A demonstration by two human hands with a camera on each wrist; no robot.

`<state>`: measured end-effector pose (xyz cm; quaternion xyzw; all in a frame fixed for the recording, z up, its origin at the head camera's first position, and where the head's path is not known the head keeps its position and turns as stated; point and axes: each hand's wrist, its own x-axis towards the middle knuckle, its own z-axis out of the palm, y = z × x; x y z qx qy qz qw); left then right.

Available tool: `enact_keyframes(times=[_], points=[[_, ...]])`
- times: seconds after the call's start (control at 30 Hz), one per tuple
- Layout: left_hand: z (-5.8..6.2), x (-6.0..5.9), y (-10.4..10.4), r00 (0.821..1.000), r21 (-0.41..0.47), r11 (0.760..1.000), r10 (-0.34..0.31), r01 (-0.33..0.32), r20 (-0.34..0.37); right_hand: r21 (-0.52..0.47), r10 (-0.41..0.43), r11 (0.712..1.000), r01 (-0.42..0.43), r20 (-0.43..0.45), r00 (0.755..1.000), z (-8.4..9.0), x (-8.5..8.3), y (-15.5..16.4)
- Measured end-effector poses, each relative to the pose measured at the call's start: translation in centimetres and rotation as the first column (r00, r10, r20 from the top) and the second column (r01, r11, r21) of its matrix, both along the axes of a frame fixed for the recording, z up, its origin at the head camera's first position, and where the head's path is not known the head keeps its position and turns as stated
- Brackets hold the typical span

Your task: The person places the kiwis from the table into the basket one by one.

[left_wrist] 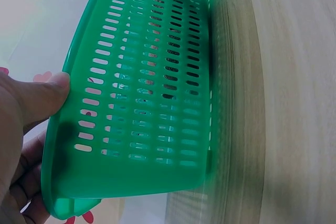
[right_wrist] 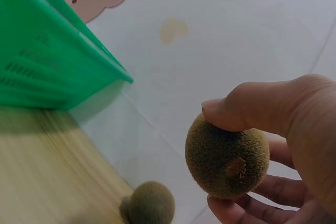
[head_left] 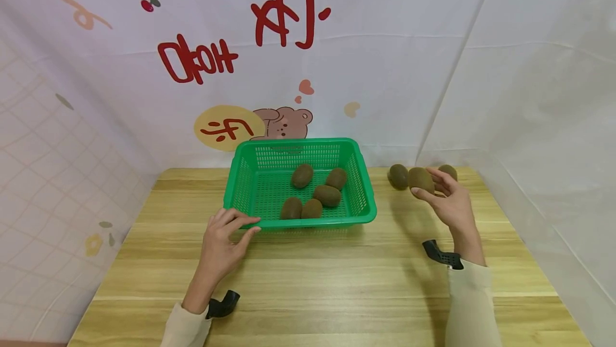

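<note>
Pinching a fuzzy brown kiwi [head_left: 421, 179], the right hand [head_left: 449, 202] hovered. Left hand [head_left: 222, 240] gripped the green slotted plastic basket [head_left: 231, 189]: five loaded, two on the wooden table [head_left: 308, 283].

Bright even light, soft shadows, wrist views blurred

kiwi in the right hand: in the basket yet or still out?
Out. The right hand grips the kiwi above the table, to the right of the green basket, which holds five others.
</note>
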<state>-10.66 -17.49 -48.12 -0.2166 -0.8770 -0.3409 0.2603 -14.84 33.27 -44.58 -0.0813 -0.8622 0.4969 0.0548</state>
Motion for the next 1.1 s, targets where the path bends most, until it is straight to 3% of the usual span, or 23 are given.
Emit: enact_keyframes(times=[0.5, 1.1], points=[[0.0, 0.0, 0.1, 1.000, 0.004, 1.000, 0.005, -0.005, -0.004, -0.008, 0.092, 0.996, -0.093, -0.075, 0.993, 1.0, -0.2, -3.3], [0.1, 0.0, 0.1, 1.000, 0.012, 1.000, -0.001, 0.001, -0.017, -0.016, 0.199, 0.979, -0.204, -0.165, 0.966, 1.1, -0.6, -7.6]])
